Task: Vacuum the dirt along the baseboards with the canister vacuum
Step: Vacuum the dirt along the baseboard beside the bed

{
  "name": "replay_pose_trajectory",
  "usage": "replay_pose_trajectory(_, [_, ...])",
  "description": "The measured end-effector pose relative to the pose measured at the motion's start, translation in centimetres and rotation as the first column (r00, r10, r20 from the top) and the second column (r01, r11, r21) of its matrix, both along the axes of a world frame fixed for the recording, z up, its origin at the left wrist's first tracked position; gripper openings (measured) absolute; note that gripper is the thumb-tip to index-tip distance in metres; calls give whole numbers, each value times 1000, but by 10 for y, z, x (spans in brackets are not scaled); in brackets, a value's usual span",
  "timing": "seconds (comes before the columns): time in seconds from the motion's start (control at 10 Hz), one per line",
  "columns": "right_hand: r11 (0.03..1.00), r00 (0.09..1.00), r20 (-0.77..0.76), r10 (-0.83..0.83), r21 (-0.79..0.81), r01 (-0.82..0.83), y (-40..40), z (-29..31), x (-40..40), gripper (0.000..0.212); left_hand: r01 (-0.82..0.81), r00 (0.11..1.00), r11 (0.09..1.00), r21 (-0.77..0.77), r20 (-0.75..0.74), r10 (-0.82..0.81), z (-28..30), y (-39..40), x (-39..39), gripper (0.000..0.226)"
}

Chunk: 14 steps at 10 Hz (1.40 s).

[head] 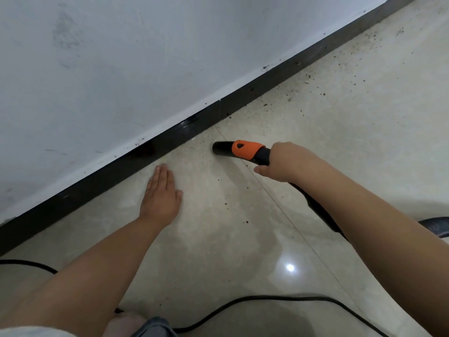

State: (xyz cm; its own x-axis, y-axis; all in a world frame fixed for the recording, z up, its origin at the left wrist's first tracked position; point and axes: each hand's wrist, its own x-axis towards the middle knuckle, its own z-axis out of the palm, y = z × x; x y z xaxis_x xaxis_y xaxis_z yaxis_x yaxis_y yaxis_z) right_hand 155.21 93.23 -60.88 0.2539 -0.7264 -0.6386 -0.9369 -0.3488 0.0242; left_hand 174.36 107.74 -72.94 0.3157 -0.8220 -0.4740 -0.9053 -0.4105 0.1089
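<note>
Knee (150,324) and a black cord (255,299) sit nearest the camera, the cord snaking across the floor (218,239) along the bottom of the view.

Left hand (160,193): flat on the floor, fingers straight and together, palm down, holding nothing. It sits just short of the baseboard (109,176) and looks like a brace for leaning in.

Right hand (279,162): wrapped round the black handle of the nozzle (222,148), just behind the orange collar (245,150). Thumb sticks out underneath. Hose (320,212) runs back under the right forearm toward the right edge; a dark ribbed piece there is probably more hose, can't confirm.

Handling, my read:
- Nozzle and handle are rigid plastic, light, one hand is enough.
- Hose is flexible and will drag and tug, so keep the grip behind the collar, where it is now.
- Floor is glossy tile, so the tip should slide easily. Cord underfoot is a snag risk.

Position: the nozzle mouth points left toward the baseboard, near it but not touching. Whether the tip rests on the floor or hovers, can't tell. It lies right of the left hand, with bare floor between them.

Dirt (323,93): scattered dark crumbs, a few near the nozzle, denser further along the baseboard toward the upper right. That stretch looks undone. Wall (121,57) above is scuffed white.
</note>
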Motion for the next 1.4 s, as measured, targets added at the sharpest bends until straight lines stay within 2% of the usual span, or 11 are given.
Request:
replay_pose_trajectory(0.3, [981, 987, 101, -127, -133, 140, -9, -12, 16, 50, -8, 1000, 1000, 24, 23, 8, -1, 12, 6, 61])
replay_pose_trajectory(0.6, [998, 992, 125, 6, -67, 3, 32, -12, 48, 50, -80, 997, 996, -40, -10, 80, -2, 19, 19, 60])
replay_pose_trajectory(0.8, [998, 987, 142, 71, -12, -70, 55, -10, 62, 48, -205, 979, 971, -120, -17, 204, -2, 35, 32, 58])
replay_pose_trajectory(1.0, [990, 977, 162, 141, 5, -144, 73, -12, 73, 46, -220, 975, 959, -177, -26, 219, -5, 62, 49, 54])
replay_pose_trajectory(1.1, [985, 969, 181, 166, 12, -171, 81, -14, 83, 47, -224, 974, 960, -168, -11, 225, -8, 75, 58, 66])
replay_pose_trajectory(1.2, [984, 962, 211, 171, 20, -179, 88, -15, 89, 46, -242, 970, 963, -115, 7, 244, -7, 78, 64, 70])
replay_pose_trajectory(1.3, [980, 957, 222, 187, 25, -197, 98, -18, 95, 46, -251, 967, 965, -72, 34, 254, -5, 81, 65, 56])
replay_pose_trajectory(1.4, [972, 951, 232, 204, 65, -225, 110, -21, 102, 47, -271, 961, 962, -44, 48, 273, -1, 88, 64, 59])
